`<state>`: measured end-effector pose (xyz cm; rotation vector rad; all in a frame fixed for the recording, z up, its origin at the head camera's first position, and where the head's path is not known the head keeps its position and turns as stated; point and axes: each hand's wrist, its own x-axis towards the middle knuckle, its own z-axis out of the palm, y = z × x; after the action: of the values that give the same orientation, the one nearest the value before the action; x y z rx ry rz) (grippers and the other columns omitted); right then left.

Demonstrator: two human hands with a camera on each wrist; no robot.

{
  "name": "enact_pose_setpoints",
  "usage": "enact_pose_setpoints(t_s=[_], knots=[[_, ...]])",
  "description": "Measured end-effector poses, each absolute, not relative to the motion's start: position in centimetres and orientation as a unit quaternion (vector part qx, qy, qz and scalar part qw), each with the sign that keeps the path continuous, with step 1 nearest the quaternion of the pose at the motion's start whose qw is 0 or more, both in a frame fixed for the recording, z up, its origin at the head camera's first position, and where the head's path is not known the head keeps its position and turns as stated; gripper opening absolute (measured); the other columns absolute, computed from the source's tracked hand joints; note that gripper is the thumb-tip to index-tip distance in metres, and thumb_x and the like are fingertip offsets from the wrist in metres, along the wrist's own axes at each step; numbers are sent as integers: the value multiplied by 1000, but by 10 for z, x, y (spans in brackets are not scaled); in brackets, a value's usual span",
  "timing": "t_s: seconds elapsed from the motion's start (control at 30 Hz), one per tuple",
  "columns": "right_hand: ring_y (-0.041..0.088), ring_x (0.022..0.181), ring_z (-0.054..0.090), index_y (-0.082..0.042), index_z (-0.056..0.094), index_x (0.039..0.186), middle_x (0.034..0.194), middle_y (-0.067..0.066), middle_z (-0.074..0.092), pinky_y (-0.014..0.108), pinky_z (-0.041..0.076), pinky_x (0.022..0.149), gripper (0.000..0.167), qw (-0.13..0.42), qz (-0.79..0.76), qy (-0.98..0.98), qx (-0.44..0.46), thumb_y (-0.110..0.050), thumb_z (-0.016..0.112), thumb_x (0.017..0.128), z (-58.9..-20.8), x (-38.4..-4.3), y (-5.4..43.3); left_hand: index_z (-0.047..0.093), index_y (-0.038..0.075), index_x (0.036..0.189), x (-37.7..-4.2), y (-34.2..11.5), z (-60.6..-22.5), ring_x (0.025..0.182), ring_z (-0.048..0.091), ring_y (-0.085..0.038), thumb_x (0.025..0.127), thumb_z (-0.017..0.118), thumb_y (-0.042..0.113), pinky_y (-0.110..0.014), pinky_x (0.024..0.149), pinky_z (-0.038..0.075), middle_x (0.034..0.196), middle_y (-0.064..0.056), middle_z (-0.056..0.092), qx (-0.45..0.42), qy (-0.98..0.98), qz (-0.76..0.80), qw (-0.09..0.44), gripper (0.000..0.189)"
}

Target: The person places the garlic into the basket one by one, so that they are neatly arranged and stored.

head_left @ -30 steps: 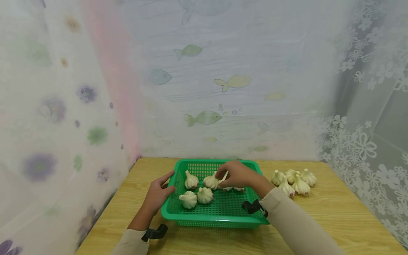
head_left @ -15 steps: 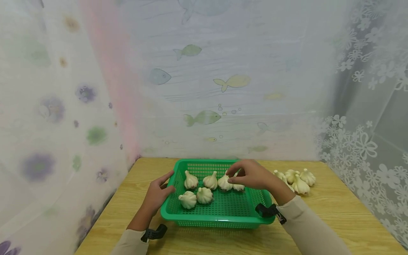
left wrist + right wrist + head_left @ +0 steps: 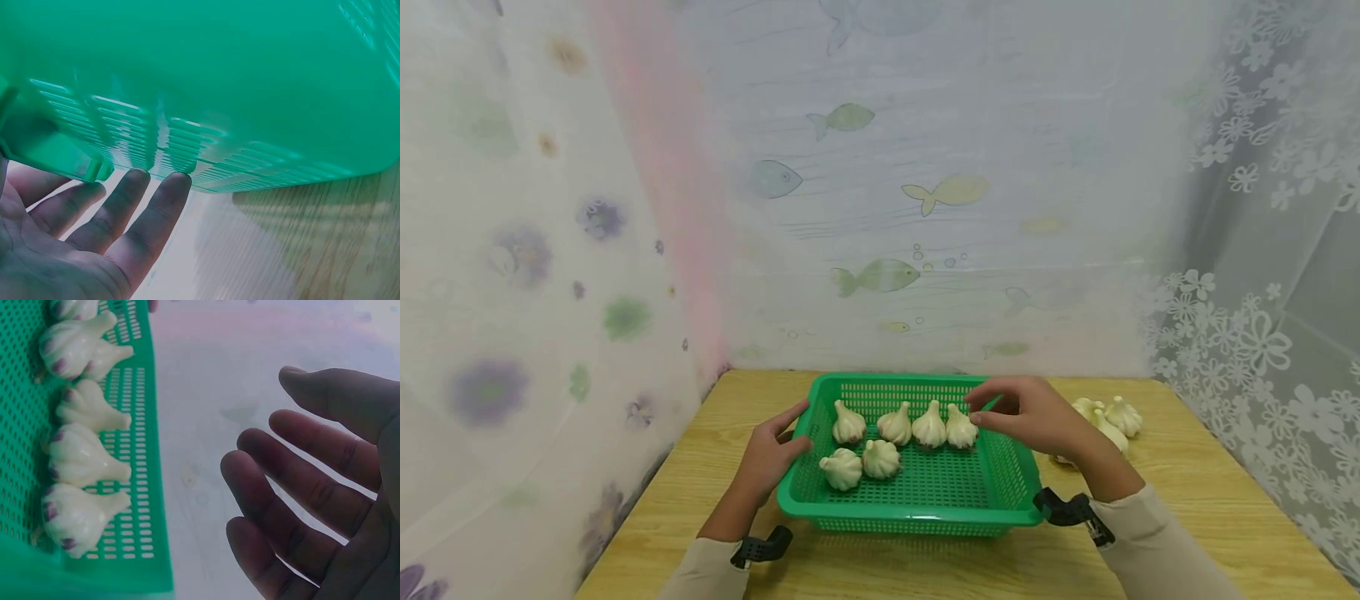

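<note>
Several whitish garlic bulbs (image 3: 929, 425) sit in a green plastic basket (image 3: 917, 515), four of them lined up along its far side, two nearer the front left. My left hand (image 3: 770, 457) rests at the basket's left rim. In the left wrist view its fingers (image 3: 153, 225) are fairly straight, tips close against the slotted outer wall. My right hand (image 3: 1037, 421) is over the basket's right side, beside the rightmost garlic bulb (image 3: 961, 427). Its fingers (image 3: 300, 462) are spread and loosely bent, with nothing between them in the right wrist view.
More garlic bulbs (image 3: 1122, 417) lie on the wooden table (image 3: 1195, 500) right of the basket, partly hidden behind my right hand and forearm. A fish-patterned curtain (image 3: 925, 250) hangs behind the table, with a flowered curtain (image 3: 550, 333) along the left side.
My right hand has moved right, off the middle of the far row of garlic, uncovering the two bulbs at that row's right end. My left hand has stayed at the rim.
</note>
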<state>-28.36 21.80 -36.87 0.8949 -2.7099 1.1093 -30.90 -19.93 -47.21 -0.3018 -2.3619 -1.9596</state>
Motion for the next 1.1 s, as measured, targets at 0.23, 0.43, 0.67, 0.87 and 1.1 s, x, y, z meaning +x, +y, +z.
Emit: enact_pose_setpoints(t_s=[0.23, 0.43, 0.67, 0.87, 1.1], knots=[[16, 96, 72, -26, 74, 121, 118, -1, 74, 33, 58, 78, 24, 111, 367, -887, 257, -33, 71, 99, -374, -276, 243, 48, 21, 157, -310, -199, -472, 134, 59, -40, 94, 64, 4, -41, 79, 60, 162, -15, 42, -95, -767, -634, 31, 67], [13, 99, 71, -23, 73, 126, 124, 2, 72, 31, 59, 75, 27, 142, 384, -884, 225, -30, 69, 100, -381, -269, 270, 48, 20, 157, -309, -198, -471, 134, 58, -41, 94, 63, 3, -42, 80, 60, 162, -16, 42, -91, -769, -632, 32, 67], [10, 99, 70, -18, 71, 130, 125, 7, 72, 29, 58, 77, 32, 164, 381, -894, 171, -31, 67, 102, -392, -261, 299, 47, 19, 157, -310, -198, -472, 136, 56, -42, 94, 63, 3, -44, 82, 60, 163, -16, 41, -94, -768, -633, 30, 67], [-2, 97, 66, -16, 71, 130, 126, 12, 71, 28, 56, 73, 33, 183, 378, -899, 122, -33, 66, 102, -405, -260, 323, 47, 20, 157, -311, -199, -474, 137, 55, -43, 94, 64, 3, -43, 82, 60, 163, -16, 40, -96, -768, -632, 29, 68], [39, 117, 61, -11, 66, 137, 138, 20, 62, 41, 56, 75, 51, 189, 365, -911, 30, -47, 63, 101, -428, -269, 354, 47, 20, 157, -312, -200, -474, 135, 57, -41, 94, 64, 3, -43, 80, 60, 162, -16, 41, -98, -765, -636, 29, 67]])
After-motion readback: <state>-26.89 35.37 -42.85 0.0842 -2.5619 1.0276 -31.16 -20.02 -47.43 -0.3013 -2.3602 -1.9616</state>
